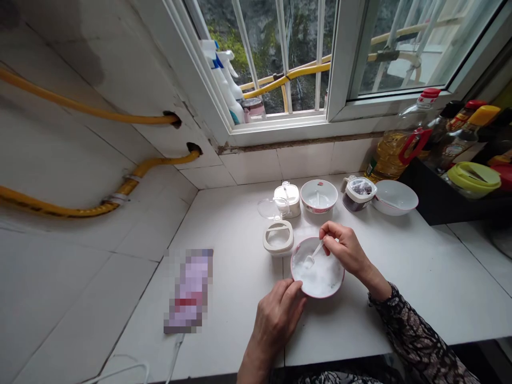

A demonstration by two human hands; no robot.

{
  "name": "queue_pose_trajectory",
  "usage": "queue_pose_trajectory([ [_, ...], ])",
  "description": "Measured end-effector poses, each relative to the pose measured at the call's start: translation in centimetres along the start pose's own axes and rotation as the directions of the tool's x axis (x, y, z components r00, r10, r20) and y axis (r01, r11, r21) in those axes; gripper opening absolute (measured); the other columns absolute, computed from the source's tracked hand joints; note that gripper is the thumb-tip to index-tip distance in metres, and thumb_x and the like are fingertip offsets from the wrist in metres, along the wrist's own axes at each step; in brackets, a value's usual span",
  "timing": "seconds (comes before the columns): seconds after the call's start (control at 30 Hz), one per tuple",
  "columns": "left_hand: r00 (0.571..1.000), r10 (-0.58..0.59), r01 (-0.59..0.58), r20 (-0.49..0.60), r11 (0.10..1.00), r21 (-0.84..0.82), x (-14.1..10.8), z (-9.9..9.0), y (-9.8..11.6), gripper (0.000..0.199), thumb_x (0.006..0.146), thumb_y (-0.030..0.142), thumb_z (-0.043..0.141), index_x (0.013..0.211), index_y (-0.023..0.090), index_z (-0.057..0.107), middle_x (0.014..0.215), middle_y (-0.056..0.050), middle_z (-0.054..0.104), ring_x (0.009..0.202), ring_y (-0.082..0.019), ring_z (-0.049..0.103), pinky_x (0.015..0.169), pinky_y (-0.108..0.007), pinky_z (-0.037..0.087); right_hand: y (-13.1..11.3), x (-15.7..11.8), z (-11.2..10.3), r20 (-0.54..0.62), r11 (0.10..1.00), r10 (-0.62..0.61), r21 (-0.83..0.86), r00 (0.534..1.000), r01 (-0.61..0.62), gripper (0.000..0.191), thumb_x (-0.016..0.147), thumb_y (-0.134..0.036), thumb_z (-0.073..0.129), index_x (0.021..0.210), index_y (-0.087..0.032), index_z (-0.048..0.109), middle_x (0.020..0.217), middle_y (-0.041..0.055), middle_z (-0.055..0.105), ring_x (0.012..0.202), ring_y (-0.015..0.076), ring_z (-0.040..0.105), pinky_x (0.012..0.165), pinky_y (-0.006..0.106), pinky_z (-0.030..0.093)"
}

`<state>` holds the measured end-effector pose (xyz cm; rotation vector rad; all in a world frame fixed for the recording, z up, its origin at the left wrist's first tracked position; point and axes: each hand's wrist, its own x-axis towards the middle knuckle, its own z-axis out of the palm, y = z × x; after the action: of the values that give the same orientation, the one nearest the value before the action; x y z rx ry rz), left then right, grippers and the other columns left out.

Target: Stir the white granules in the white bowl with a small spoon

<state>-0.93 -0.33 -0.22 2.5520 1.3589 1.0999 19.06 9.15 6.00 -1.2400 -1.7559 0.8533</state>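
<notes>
A white bowl with a pink rim (320,282) stands on the white tiled counter, with white powdery or granular stuff in it. My left hand (277,314) grips the bowl's lower left edge, thumb and fingers pressed at the rim. Over the bowl's upper right side, my right hand (344,248) pinches the handle of a small white spoon (309,261), whose tip rests in the white stuff. Just left of the bowl sits a square white container (279,246). Behind it is another white container (288,198) with a clear lid flipped open to the left.
A floral bowl (319,197), a jar with dark contents (359,193) and a wide white bowl (395,198) line the back. An oil bottle (390,149) and a black rack (432,194) of bottles stand right. A pixelated phone-like object (192,290) with a cable lies left.
</notes>
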Motion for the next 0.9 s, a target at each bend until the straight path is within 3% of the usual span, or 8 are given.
queue_pose_trajectory([
  [0.23, 1.0, 0.005, -0.005, -0.006, 1.0, -0.005, -0.1, 0.1, 0.0, 0.02, 0.098, 0.021, 0.046, 0.117, 0.016, 0.053, 0.096, -0.01, 0.066, 0.083, -0.018, 0.067, 0.068, -0.025, 0.056, 0.2, -0.1, 0.6, -0.015, 0.973, -0.126, -0.194, 0.992, 0.121, 0.015, 0.074, -0.013, 0.043, 0.068, -0.022, 0.054, 0.062, -0.0002, 0.062, 0.069, 0.0191, 0.055, 0.075, 0.034, 0.043],
  [0.4, 1.0, 0.025, -0.025, -0.015, 1.0, -0.004, 0.0, 0.2, -0.1, 0.02, 0.098, 0.021, 0.046, 0.116, 0.015, 0.052, 0.094, -0.01, 0.066, 0.082, -0.018, 0.067, 0.067, -0.025, 0.056, 0.0, -0.3, 1.0, 0.064, 0.97, -0.177, -0.158, 0.982, 0.185, 0.016, 0.075, -0.012, 0.042, 0.069, -0.022, 0.053, 0.065, -0.0006, 0.064, 0.068, 0.0177, 0.056, 0.081, 0.036, 0.043],
  [0.47, 1.0, 0.023, -0.023, -0.015, 1.0, -0.005, 0.0, 0.2, -0.1, 0.02, 0.099, 0.021, 0.046, 0.116, 0.015, 0.052, 0.095, -0.01, 0.066, 0.082, -0.018, 0.066, 0.067, -0.025, 0.056, -0.1, -0.3, 0.9, 0.049, 0.983, -0.141, -0.114, 0.989, 0.146, 0.016, 0.075, -0.013, 0.042, 0.068, -0.023, 0.053, 0.06, -0.0012, 0.062, 0.069, 0.0186, 0.055, 0.081, 0.036, 0.043],
  [0.57, 1.0, 0.018, -0.018, -0.01, 1.0, 0.0, 0.0, 0.2, -0.1, 0.02, 0.099, 0.021, 0.045, 0.116, 0.015, 0.052, 0.095, -0.01, 0.066, 0.083, -0.018, 0.066, 0.068, -0.025, 0.055, -0.1, -0.1, 0.5, 0.028, 0.999, 0.016, 0.042, 0.999, -0.017, 0.012, 0.074, -0.017, 0.044, 0.067, -0.022, 0.053, 0.05, -0.0031, 0.056, 0.061, 0.0174, 0.054, 0.071, 0.032, 0.043],
  [0.7, 1.0, 0.018, -0.018, -0.012, 1.0, 0.006, -0.1, 0.1, -0.2, 0.019, 0.099, 0.021, 0.045, 0.116, 0.016, 0.053, 0.094, -0.009, 0.066, 0.082, -0.018, 0.066, 0.067, -0.025, 0.055, 0.3, 0.3, 0.0, 0.08, 0.911, 0.238, 0.326, 0.968, -0.251, 0.008, 0.07, -0.023, 0.047, 0.069, -0.021, 0.055, 0.046, -0.0044, 0.055, 0.048, 0.0138, 0.05, 0.056, 0.027, 0.039],
  [0.9, 0.999, 0.036, -0.036, -0.028, 0.999, 0.001, 0.1, 0.1, -0.1, 0.019, 0.099, 0.021, 0.044, 0.115, 0.015, 0.053, 0.093, -0.01, 0.065, 0.08, -0.018, 0.066, 0.064, -0.024, 0.054, 0.3, 0.8, -0.2, 0.042, 0.826, 0.278, 0.5, 0.96, -0.261, 0.007, 0.071, -0.027, 0.054, 0.072, -0.02, 0.057, 0.048, -0.003, 0.06, 0.052, 0.0154, 0.056, 0.064, 0.03, 0.045],
])
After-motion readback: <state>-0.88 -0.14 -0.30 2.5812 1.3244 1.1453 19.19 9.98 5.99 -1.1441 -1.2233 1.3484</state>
